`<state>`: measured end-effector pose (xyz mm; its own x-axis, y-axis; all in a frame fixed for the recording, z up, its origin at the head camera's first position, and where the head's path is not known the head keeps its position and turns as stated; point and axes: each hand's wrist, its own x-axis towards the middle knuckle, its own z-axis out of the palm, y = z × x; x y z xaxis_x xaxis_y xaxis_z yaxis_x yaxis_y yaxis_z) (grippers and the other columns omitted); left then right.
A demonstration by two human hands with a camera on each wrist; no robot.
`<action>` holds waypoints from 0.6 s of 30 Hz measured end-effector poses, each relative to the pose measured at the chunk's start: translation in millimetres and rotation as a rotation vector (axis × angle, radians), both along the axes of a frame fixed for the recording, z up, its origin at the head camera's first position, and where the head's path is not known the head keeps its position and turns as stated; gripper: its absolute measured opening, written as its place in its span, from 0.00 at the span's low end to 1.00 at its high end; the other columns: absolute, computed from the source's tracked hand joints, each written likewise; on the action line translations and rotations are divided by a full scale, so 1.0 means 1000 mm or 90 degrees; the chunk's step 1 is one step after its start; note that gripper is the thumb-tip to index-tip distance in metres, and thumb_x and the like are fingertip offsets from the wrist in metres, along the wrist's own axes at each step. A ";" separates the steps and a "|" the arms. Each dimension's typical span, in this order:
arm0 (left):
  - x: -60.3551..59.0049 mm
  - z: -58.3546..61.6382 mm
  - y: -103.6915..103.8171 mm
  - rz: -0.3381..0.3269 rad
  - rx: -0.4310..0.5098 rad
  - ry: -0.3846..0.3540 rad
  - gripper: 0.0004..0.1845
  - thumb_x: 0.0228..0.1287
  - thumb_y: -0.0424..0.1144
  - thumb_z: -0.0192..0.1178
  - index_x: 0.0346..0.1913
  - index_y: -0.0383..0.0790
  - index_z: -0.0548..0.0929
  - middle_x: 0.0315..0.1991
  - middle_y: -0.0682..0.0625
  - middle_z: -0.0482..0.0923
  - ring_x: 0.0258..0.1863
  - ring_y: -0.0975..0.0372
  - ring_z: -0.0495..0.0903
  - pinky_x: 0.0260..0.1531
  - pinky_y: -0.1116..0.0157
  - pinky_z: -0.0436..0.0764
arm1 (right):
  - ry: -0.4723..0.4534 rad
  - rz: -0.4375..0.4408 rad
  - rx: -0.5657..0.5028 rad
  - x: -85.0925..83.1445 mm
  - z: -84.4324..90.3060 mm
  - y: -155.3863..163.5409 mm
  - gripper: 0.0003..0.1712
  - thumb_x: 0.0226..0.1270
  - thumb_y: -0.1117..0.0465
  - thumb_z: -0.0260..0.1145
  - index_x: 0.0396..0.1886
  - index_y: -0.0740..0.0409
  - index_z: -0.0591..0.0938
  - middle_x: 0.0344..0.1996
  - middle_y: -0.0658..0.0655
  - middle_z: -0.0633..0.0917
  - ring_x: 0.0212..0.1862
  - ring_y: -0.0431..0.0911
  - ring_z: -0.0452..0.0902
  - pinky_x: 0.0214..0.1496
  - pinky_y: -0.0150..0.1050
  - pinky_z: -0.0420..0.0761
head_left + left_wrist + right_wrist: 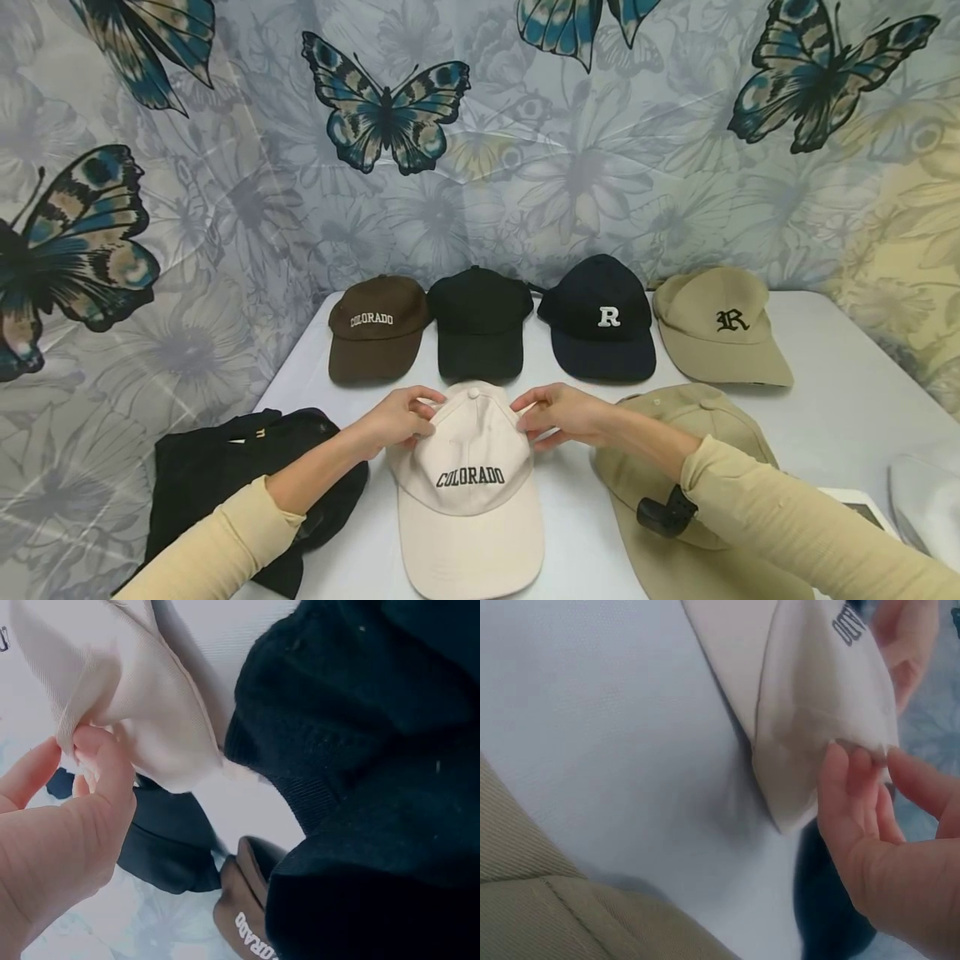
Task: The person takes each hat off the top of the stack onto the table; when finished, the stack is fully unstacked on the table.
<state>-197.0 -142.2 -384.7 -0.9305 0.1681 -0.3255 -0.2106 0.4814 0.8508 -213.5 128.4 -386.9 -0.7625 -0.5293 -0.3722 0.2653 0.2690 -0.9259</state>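
Note:
A cream baseball cap (472, 446) with dark COLORADO lettering lies in the middle, its brim pointing toward me. On the left side of its crown my left hand (399, 419) pinches the fabric. The left wrist view shows a fold of cloth between that hand's thumb and finger (105, 757). My right hand (567, 413) holds the crown's opposite side. In the right wrist view its thumb and fingertips (832, 761) pinch the cap's cloth (825, 690). The far underside of the crown is hidden.
Behind stand brown (378, 329), black (480, 321), navy (600, 321) and beige (716, 325) caps in a row on a white table (577, 517). Dark caps or cloth (206, 475) lie left; a khaki cap (630, 425) lies under my right forearm. A butterfly-print curtain (487, 217) hangs behind.

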 end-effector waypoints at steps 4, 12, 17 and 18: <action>0.001 0.004 0.001 -0.010 0.007 0.008 0.24 0.54 0.20 0.59 0.56 0.36 0.76 0.36 0.46 0.73 0.30 0.59 0.72 0.23 0.67 0.72 | -0.004 -0.012 -0.003 0.002 0.001 -0.001 0.18 0.62 0.73 0.62 0.52 0.72 0.73 0.29 0.56 0.81 0.32 0.44 0.77 0.42 0.42 0.82; 0.002 0.013 0.002 -0.021 0.039 -0.013 0.24 0.54 0.20 0.57 0.56 0.37 0.77 0.36 0.46 0.73 0.31 0.60 0.72 0.26 0.66 0.75 | -0.002 0.025 -0.021 0.007 0.005 0.010 0.17 0.63 0.73 0.61 0.51 0.73 0.72 0.27 0.54 0.82 0.29 0.43 0.77 0.42 0.41 0.82; 0.004 0.013 0.001 -0.037 0.044 -0.025 0.23 0.55 0.21 0.58 0.56 0.37 0.77 0.36 0.46 0.74 0.33 0.60 0.72 0.28 0.65 0.76 | -0.008 0.043 -0.032 0.011 0.004 0.013 0.17 0.64 0.73 0.62 0.51 0.73 0.73 0.26 0.53 0.82 0.29 0.43 0.78 0.42 0.41 0.82; 0.004 0.012 0.001 -0.037 0.043 -0.028 0.23 0.54 0.21 0.58 0.55 0.37 0.77 0.36 0.47 0.74 0.33 0.60 0.73 0.29 0.65 0.76 | -0.010 0.043 -0.030 0.012 0.004 0.013 0.17 0.64 0.72 0.62 0.51 0.73 0.73 0.26 0.53 0.82 0.29 0.42 0.78 0.42 0.40 0.82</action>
